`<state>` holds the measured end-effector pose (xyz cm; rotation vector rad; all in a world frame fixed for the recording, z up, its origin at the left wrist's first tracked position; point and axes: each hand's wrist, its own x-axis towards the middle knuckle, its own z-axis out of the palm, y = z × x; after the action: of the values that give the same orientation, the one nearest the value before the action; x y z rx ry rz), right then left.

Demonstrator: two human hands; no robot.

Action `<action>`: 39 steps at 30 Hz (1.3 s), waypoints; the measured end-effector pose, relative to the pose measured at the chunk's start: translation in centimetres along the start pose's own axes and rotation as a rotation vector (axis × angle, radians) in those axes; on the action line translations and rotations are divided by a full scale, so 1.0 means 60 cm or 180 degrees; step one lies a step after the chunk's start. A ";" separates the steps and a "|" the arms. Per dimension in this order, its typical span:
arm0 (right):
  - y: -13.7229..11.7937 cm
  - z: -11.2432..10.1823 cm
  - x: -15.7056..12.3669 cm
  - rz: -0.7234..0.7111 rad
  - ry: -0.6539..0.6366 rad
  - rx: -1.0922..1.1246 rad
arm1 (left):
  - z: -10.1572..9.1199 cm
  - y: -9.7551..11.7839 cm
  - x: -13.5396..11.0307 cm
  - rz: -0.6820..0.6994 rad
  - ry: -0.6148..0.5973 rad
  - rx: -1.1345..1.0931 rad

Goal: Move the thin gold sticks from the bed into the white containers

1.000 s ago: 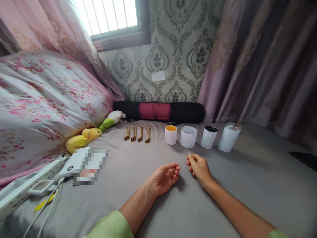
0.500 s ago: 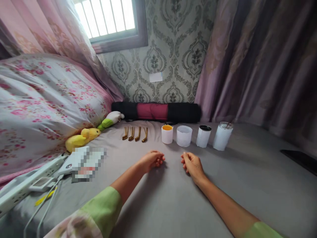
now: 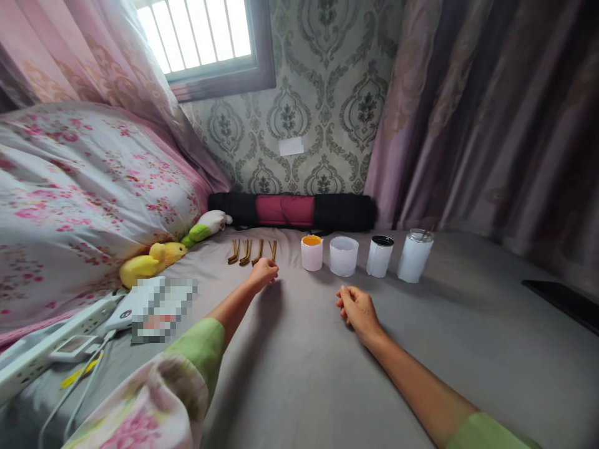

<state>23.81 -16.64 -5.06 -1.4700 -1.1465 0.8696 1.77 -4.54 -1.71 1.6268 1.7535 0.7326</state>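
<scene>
Four gold spoons lie in a row on the grey bed sheet. My left hand is stretched forward with its fingers curled at the near end of the rightmost spoon; whether they grip it is hidden. My right hand rests on the sheet in a loose fist, with nothing visible in it. Beyond it stand four white jars: one with an orange top, an open white one, one with a black top and one with a clear lid.
A black and red roll lies against the wall behind the jars. Yellow and green-white plush toys sit by the floral quilt on the left. A power strip and cables lie at the near left, a dark flat object at the right.
My left hand has moved forward and to the left, from beside the right hand up to the spoons. The right hand has stayed nearly where it was.
</scene>
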 end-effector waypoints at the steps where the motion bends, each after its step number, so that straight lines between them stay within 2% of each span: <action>1: 0.000 0.000 0.000 0.0008 -0.0012 -0.0003 | -0.002 0.000 0.004 0.0025 0.0048 0.0118; 10: 0.003 -0.001 0.001 -0.0074 -0.0042 -0.0117 | -0.021 0.012 0.028 0.0163 0.0479 0.0966; 17: 0.010 -0.001 0.005 -0.0119 -0.0067 -0.0231 | -0.035 0.011 0.050 0.0138 0.0764 0.1340; 25: 0.000 -0.002 0.001 -0.0126 -0.0088 -0.0235 | -0.039 0.013 0.061 0.0153 0.0758 0.1514; 39: -0.007 -0.002 -0.001 -0.0062 -0.0121 -0.0191 | -0.021 0.013 0.067 0.0155 0.0742 0.1559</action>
<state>23.81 -16.72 -4.64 -1.4944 -1.2224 0.8595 1.12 -0.45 -0.61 1.9693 2.1945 0.5578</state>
